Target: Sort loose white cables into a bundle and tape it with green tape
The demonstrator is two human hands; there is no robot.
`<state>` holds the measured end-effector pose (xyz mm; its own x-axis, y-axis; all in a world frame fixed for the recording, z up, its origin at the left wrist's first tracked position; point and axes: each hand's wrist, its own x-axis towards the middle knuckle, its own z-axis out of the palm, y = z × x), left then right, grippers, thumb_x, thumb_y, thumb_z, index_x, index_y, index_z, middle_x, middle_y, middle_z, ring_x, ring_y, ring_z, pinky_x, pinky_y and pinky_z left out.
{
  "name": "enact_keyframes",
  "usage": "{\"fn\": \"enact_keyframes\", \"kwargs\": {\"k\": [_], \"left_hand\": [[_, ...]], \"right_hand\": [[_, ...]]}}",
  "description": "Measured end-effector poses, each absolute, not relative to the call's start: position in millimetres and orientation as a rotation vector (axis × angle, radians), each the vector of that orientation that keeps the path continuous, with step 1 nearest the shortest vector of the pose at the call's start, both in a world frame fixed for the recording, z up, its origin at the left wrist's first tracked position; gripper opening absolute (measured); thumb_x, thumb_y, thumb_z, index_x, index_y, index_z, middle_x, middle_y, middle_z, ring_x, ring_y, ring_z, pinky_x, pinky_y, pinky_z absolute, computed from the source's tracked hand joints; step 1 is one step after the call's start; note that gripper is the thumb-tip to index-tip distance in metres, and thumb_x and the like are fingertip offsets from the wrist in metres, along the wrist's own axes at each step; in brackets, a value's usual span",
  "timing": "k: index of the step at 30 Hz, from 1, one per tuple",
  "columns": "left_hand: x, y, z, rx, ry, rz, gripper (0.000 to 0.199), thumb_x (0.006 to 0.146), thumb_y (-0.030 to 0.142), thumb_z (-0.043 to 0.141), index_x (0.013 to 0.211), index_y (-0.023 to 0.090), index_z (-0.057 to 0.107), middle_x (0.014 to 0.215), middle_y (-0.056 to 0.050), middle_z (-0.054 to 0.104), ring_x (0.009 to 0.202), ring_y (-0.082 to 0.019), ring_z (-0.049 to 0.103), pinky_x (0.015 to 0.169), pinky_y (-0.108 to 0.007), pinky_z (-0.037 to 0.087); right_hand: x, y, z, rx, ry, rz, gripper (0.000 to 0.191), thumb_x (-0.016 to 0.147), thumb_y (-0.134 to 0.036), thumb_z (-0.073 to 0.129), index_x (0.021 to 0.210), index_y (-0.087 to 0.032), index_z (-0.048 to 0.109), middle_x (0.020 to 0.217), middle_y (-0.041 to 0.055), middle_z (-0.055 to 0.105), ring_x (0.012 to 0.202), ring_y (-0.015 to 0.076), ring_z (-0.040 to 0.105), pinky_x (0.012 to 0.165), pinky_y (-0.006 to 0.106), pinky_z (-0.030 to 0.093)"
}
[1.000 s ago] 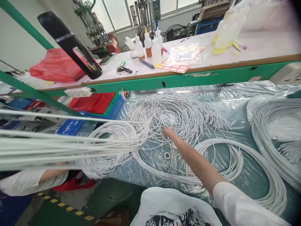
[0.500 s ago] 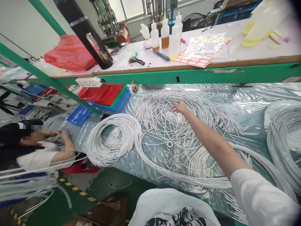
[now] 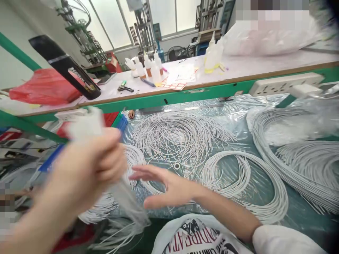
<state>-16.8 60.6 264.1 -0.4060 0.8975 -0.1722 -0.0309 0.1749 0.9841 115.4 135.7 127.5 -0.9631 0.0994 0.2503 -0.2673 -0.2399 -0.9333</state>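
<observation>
Near the camera at the left, my left hand (image 3: 92,165) is raised, its fingers wrapped round a bundle of white cables (image 3: 129,208) that is smeared by motion; the bundle sticks out above and below the fist. My right hand (image 3: 166,187) hovers over the bench's near side with its fingers apart and nothing in them. Beyond it a wide tangle of white cables (image 3: 172,134) lies on the plastic-covered bench (image 3: 242,134). A small white ring (image 3: 177,165) rests at the tangle's near edge. Right of my right hand is a coil of white cables (image 3: 227,169).
Larger cable coils (image 3: 312,169) lie at the right. A shelf with a green edge (image 3: 148,98) crosses above the bench, holding squeeze bottles (image 3: 156,72), a black bottle (image 3: 69,70) and a red bag (image 3: 45,86). Part of another person shows at the far left.
My left hand has come into view with the white bundle. My right hand has drawn back from the tangle toward the near side. The view has swung to the right.
</observation>
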Motion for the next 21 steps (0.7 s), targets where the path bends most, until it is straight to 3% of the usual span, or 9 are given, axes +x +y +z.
{"fn": "enact_keyframes", "kwargs": {"k": [2,3,4,6,11,14,16,19,21], "left_hand": [[9,80,248,0.804,1.425,1.321,0.044,0.086,0.034,0.053,0.052,0.021,0.03,0.04,0.011,0.022,0.031,-0.002,0.019,0.031,-0.014,0.02],[22,91,238,0.775,1.343,1.301,0.043,0.084,0.033,0.056,0.053,0.022,0.028,0.04,0.011,0.02,0.031,-0.002,0.016,0.031,-0.014,0.015],[34,101,226,0.753,1.277,1.279,0.041,0.082,0.033,0.058,0.055,0.022,0.029,0.04,0.012,0.021,0.032,-0.002,0.014,0.031,-0.014,0.012],[52,119,206,0.75,1.19,1.216,0.038,0.08,0.033,0.059,0.056,0.021,0.031,0.04,0.012,0.022,0.032,-0.002,0.013,0.031,-0.015,0.011],[73,137,179,0.797,1.126,1.129,0.04,0.079,0.032,0.058,0.053,0.021,0.029,0.039,0.012,0.021,0.032,-0.002,0.013,0.031,-0.017,0.01],[79,139,172,0.794,1.092,1.087,0.039,0.08,0.032,0.057,0.055,0.021,0.029,0.04,0.012,0.021,0.032,-0.002,0.013,0.032,-0.018,0.01],[82,140,169,0.781,1.063,1.058,0.039,0.081,0.032,0.057,0.056,0.022,0.028,0.041,0.012,0.021,0.033,-0.002,0.012,0.033,-0.018,0.01],[81,144,167,0.791,1.004,1.039,0.044,0.084,0.035,0.057,0.056,0.022,0.026,0.043,0.012,0.019,0.034,-0.003,0.013,0.034,-0.018,0.013],[73,148,164,0.86,0.96,1.0,0.043,0.086,0.04,0.057,0.058,0.02,0.032,0.045,0.011,0.025,0.035,-0.004,0.024,0.037,-0.019,0.025]], "right_hand": [[122,119,122,0.149,-1.629,2.382,0.048,0.071,-0.025,0.078,0.116,-0.016,0.062,0.11,0.0078,0.067,0.101,0.0184,0.062,0.095,0.034,0.048],[124,114,116,0.069,-1.535,2.427,0.027,0.074,-0.027,0.075,0.095,-0.013,0.066,0.089,0.0056,0.069,0.083,0.0164,0.065,0.083,0.032,0.052],[125,111,109,-0.022,-1.446,2.471,0.017,0.077,-0.029,0.071,0.076,-0.013,0.064,0.069,0.0023,0.065,0.066,0.0141,0.063,0.071,0.03,0.053],[128,110,95,-0.206,-1.342,2.502,0.031,0.079,-0.031,0.065,0.056,-0.015,0.053,0.047,-0.0025,0.051,0.045,0.0113,0.053,0.055,0.027,0.049],[143,116,82,-0.491,-1.117,2.467,0.035,0.069,-0.032,0.066,0.048,-0.018,0.041,0.037,-0.0062,0.039,0.036,0.0094,0.045,0.046,0.024,0.043],[153,114,83,-0.566,-1.0,2.537,0.046,0.069,-0.035,0.064,0.047,-0.021,0.025,0.034,-0.0105,0.024,0.03,0.0027,0.022,0.035,0.019,0.023],[157,111,83,-0.602,-0.979,2.533,0.05,0.068,-0.036,0.064,0.048,-0.022,0.021,0.034,-0.011,0.021,0.03,0.0016,0.015,0.034,0.019,0.011],[158,110,83,-0.597,-0.951,2.511,0.052,0.071,-0.039,0.065,0.048,-0.022,0.021,0.033,-0.0108,0.02,0.029,0.0022,0.014,0.034,0.02,0.008],[160,111,84,-0.558,-0.955,2.517,0.055,0.075,-0.042,0.065,0.048,-0.022,0.021,0.033,-0.0107,0.02,0.029,0.0023,0.013,0.034,0.021,0.009]]}}
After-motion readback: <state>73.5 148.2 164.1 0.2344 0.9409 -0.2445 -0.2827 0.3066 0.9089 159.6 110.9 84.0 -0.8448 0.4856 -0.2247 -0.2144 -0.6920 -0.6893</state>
